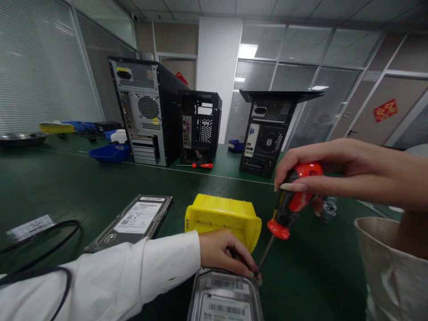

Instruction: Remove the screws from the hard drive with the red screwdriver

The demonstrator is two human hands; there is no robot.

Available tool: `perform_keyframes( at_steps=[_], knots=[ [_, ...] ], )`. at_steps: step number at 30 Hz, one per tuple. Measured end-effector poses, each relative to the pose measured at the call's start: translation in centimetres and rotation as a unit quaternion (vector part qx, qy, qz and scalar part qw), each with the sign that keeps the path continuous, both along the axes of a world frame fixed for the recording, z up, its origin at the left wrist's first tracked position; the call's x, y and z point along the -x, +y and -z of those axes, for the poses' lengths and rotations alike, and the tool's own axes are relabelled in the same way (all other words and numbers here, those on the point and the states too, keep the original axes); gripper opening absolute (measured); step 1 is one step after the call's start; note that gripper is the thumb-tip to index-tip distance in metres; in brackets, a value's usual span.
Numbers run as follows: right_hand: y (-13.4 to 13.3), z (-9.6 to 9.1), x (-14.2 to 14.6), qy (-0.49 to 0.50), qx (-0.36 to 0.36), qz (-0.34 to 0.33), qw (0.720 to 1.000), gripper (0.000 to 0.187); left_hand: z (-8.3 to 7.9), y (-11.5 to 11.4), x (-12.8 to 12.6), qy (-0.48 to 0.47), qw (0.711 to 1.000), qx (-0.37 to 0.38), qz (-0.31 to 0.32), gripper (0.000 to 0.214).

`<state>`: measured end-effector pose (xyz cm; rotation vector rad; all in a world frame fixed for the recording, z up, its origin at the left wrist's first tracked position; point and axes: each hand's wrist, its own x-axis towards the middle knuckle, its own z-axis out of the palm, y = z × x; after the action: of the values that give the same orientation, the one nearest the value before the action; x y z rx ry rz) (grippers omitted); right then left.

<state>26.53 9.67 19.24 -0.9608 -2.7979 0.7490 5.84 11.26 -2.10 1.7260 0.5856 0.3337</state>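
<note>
The right hand [321,171] closes around the red screwdriver [294,200], tip down at the corner of the hard drive [224,296] on the green table [67,187]; the left hand [224,252] presses flat, fingers half-curled, holding nothing — it steadies the drive beside the yellow bin [222,218].

left hand [223,252] flat, right hand [321,171] gripping (raised)

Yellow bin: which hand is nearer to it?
Left. The left hand lies just in front of the yellow bin, fingers on the hard drive. The right hand is off to the bin's right, raised, gripping the screwdriver.
</note>
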Motion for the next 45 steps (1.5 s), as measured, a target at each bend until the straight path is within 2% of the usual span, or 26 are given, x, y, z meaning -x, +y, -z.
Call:
perform_keyframes(
  at_steps=[2, 4, 6, 9, 11, 13, 19, 24, 29, 32, 36, 41, 45],
  knots=[
    [-0.2, -0.1, 0.2, 0.005, 0.002, -0.005, 1.0, 0.023, 0.0, 0.0, 0.0, -0.001, 1.0, 0.004, -0.004, 0.046],
    [-0.4, 0.0, 0.5, 0.002, -0.033, 0.011, 0.999, 0.027, -0.1, -0.1, 0.1, -0.001, 1.0, 0.003, -0.009, 0.046],
    [-0.5, 0.2, 0.8, -0.017, -0.114, 0.047, 0.992, 0.037, -0.3, -0.2, 0.1, 0.003, 1.0, -0.009, -0.01, 0.042],
    [-0.5, 0.6, 1.3, -0.035, -0.242, 0.086, 0.966, 0.052, -0.5, -0.2, 0.1, 0.012, 1.0, -0.016, -0.01, 0.039],
    [-0.7, 0.8, 1.4, -0.026, -0.272, 0.085, 0.958, 0.052, -0.5, -0.2, 0.0, 0.012, 1.0, -0.014, -0.009, 0.039],
    [-1.3, 0.9, 1.3, -0.016, -0.269, 0.076, 0.96, 0.049, -0.5, -0.2, 0.0, 0.01, 1.0, -0.015, -0.006, 0.04],
    [-3.2, 0.4, 0.0, 0.013, -0.171, 0.078, 0.982, 0.026, -0.4, -0.1, 0.2, 0.0, 1.0, -0.026, 0.006, 0.044],
    [-2.3, 0.5, 0.5, 0.026, -0.175, -0.018, 0.984, 0.021, 0.0, 0.1, 0.2, -0.014, 1.0, -0.024, 0.014, 0.041],
    [-1.6, 0.6, 1.8, 0.023, -0.188, -0.051, 0.981, 0.015, -0.4, 0.1, 0.2, -0.011, 1.0, -0.02, 0.02, 0.038],
    [-1.6, 0.5, 2.1, 0.023, -0.203, -0.04, 0.978, 0.017, -1.3, -0.3, 0.2, -0.028, 0.999, -0.001, 0.042, 0.04],
    [-1.3, 0.7, 2.2, 0.015, -0.239, -0.005, 0.971, 0.032, -2.2, -0.9, 0.1, -0.032, 0.999, 0.02, 0.039, 0.04],
    [-0.7, 1.1, 2.5, 0.024, -0.285, 0.044, 0.957, 0.047, -2.1, -0.9, 0.0, -0.034, 0.998, 0.031, 0.04, 0.039],
    [-0.3, 1.1, 2.2, 0.01, -0.303, 0.043, 0.952, 0.044, -1.8, -0.7, 0.2, -0.03, 0.998, 0.042, 0.041, 0.043]
  ],
)
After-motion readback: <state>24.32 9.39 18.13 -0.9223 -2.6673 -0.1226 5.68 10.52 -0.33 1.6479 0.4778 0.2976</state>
